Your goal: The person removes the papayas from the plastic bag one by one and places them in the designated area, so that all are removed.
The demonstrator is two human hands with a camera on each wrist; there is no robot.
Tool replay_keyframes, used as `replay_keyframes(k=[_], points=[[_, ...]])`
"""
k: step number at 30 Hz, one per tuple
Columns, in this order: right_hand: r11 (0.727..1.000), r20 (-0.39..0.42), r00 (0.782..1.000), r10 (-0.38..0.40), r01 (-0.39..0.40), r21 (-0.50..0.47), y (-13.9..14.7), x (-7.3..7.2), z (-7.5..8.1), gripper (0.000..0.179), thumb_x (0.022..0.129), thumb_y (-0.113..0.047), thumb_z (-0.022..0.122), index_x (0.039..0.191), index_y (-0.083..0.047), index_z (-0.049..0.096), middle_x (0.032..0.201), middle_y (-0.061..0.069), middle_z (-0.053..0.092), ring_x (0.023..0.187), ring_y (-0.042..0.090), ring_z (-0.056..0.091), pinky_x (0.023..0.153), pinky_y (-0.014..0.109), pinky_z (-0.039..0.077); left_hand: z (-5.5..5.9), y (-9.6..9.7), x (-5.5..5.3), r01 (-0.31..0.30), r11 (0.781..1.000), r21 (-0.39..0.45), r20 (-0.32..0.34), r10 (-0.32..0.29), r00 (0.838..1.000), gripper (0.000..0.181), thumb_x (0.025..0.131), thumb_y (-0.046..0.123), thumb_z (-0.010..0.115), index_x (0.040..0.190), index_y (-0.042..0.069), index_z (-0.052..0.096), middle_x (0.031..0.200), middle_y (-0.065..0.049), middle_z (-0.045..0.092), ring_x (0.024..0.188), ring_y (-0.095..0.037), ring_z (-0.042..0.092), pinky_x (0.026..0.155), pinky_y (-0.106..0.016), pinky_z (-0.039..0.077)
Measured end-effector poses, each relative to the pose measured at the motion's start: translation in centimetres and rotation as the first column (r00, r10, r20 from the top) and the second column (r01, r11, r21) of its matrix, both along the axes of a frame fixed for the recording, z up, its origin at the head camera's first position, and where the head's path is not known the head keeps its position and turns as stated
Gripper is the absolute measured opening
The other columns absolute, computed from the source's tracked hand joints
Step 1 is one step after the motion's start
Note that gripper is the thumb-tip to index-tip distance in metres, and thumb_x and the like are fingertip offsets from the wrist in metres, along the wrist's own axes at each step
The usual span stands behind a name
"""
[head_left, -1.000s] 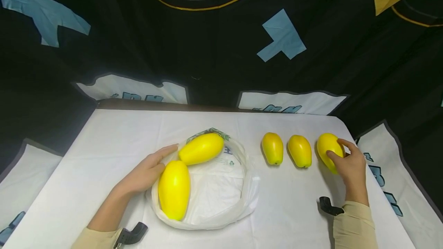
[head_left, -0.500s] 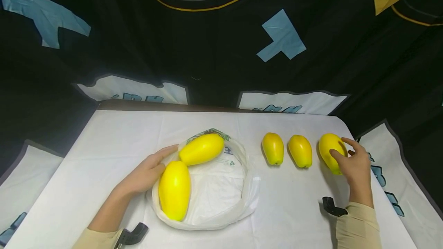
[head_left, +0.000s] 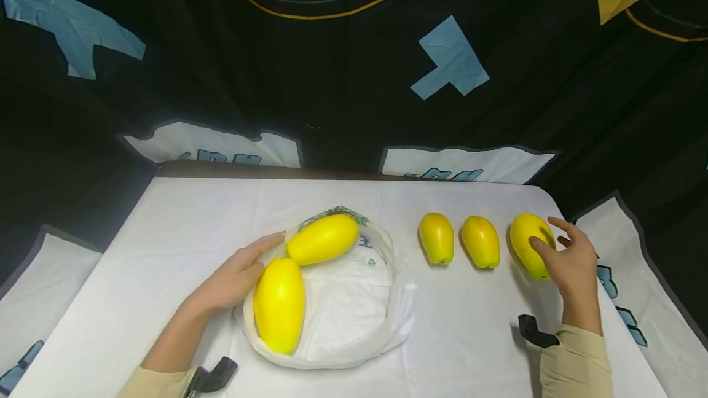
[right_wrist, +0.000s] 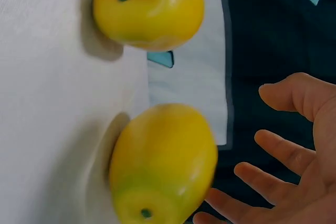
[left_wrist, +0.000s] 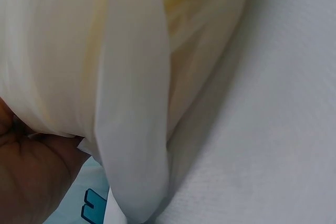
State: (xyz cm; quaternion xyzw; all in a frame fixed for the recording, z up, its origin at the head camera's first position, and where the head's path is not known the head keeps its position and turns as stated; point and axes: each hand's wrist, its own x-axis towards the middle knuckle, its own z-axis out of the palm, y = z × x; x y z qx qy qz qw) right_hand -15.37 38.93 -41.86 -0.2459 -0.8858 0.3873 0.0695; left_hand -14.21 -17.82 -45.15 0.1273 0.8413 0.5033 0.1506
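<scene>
One white table: cloth-covered, carrying everything below.
Plastic bag: white, mouth spread wide, just left of the table's middle.
Near bagged fruit and far bagged fruit: yellow, ends meeting, along the bag's left and far sides.
Left hand: at the bag's left rim, forefinger stretched out; whether fingers pinch plastic, I cannot tell. Steadiness here should hold the mouth wide.
Right hand: by the table's right edge, thumb and fingers apart, around the end fruit's right side; contact is unclear.
End fruit: toward the far right corner; its smooth skin probably calls for a full wrap, thumb opposing fingers.
Left small fruit, right small fruit: between bag and end fruit, best left unbumped.
</scene>
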Motion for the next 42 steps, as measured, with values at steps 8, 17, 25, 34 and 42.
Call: replay_keyframes(k=[8,17,25,34,42], points=[[0.995,-0.103,0.991,0.080,-0.074,0.060,-2.8,0.2,2.2,0.066,0.087,-0.031,0.070,0.146,-0.015,0.045,0.155,0.015,0.031,0.134,0.043,0.038,0.104,0.061,0.037,0.0,-0.1,-0.3,0.010,1.000,0.006,-0.023,-0.010,1.000,0.056,0.098,0.003,0.037,0.151,0.018,0.036,0.157,-0.005,0.031,0.146,-0.032,0.019,0.112,-0.063,0.018],[0.961,-0.178,0.947,0.268,-0.250,0.118,-6.6,0.3,3.5,0.063,0.084,-0.026,0.074,0.141,-0.013,0.050,0.147,0.015,0.041,0.127,0.041,0.046,0.104,0.059,0.038,-0.1,-0.3,-0.2,0.013,1.000,0.022,-0.026,-0.013,1.000,0.055,0.097,0.000,0.036,0.150,0.014,0.037,0.156,-0.007,0.032,0.145,-0.033,0.021,0.114,-0.062,0.016],[0.908,-0.231,0.879,0.418,-0.395,0.137,-9.4,0.1,3.5,0.064,0.080,-0.017,0.078,0.139,-0.011,0.052,0.142,0.013,0.046,0.119,0.037,0.052,0.100,0.055,0.044,-0.2,-0.2,0.0,0.006,1.000,0.020,-0.012,-0.006,1.000,0.057,0.096,-0.001,0.037,0.150,0.014,0.037,0.156,-0.007,0.032,0.145,-0.033,0.020,0.114,-0.061,0.015],[0.845,-0.298,0.793,0.531,-0.522,0.115,-12.6,0.2,3.9,0.065,0.075,-0.008,0.079,0.135,-0.017,0.055,0.137,0.002,0.051,0.115,0.026,0.056,0.097,0.049,0.049,-0.2,-0.2,0.1,0.004,1.000,0.027,-0.017,-0.004,1.000,0.057,0.095,-0.002,0.037,0.150,0.013,0.037,0.156,-0.007,0.032,0.145,-0.032,0.020,0.114,-0.061,0.015],[0.773,-0.362,0.693,0.624,-0.616,0.152,-15.6,0.6,4.6,0.069,0.070,-0.007,0.083,0.132,-0.021,0.057,0.132,-0.004,0.055,0.115,0.021,0.056,0.095,0.048,0.050,-0.1,0.1,0.1,0.000,1.000,0.019,-0.015,0.000,1.000,0.055,0.097,0.001,0.037,0.150,0.016,0.039,0.155,-0.006,0.033,0.145,-0.032,0.021,0.114,-0.061,0.015]])
